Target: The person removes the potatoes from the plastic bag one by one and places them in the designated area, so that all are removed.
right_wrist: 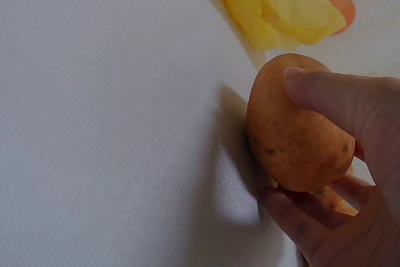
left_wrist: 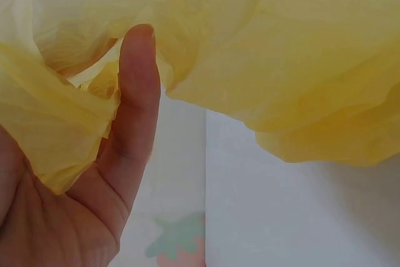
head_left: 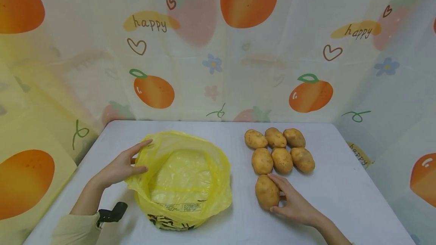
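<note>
A yellow plastic bag (head_left: 184,177) stands with its mouth wide on the table, left of centre. My left hand (head_left: 119,165) holds the bag's left rim, with the thumb and fingers on either side of the film; the left wrist view shows the film (left_wrist: 69,117) between them. On the right, my right hand (head_left: 294,203) grips a potato (head_left: 267,192) by its right side. In the right wrist view the thumb lies across that potato (right_wrist: 294,129) and the fingers are partly hidden behind it. Several more potatoes (head_left: 282,160) lie in two rows just beyond it.
A white table (head_left: 344,199) carries everything. Behind it and at both sides hangs a curtain (head_left: 235,67) printed with fruit. A black strap device (head_left: 112,213) is on the left wrist. The bag's front bears black print.
</note>
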